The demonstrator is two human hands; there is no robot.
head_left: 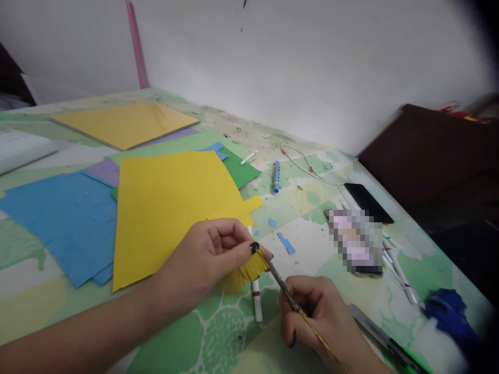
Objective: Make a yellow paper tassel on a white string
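Observation:
My left hand is closed in a pinch on a fringed yellow paper strip, whose fine cut fringe hangs below the thumb. My right hand grips a slim tweezers-like metal tool, grey toward the tip and gold toward the back. Its tip meets the strip at my left thumb; whether it clamps the paper cannot be made out. Under the strip lies a white marker with a brown band, partly hidden. A large yellow paper sheet extends behind my left hand.
Blue sheets lie at left, a yellow pad behind. A rolled blue paper tube and blue scraps lie mid-table. On the right are a phone, a black device, white pens, a cutter knife and a dark blue object.

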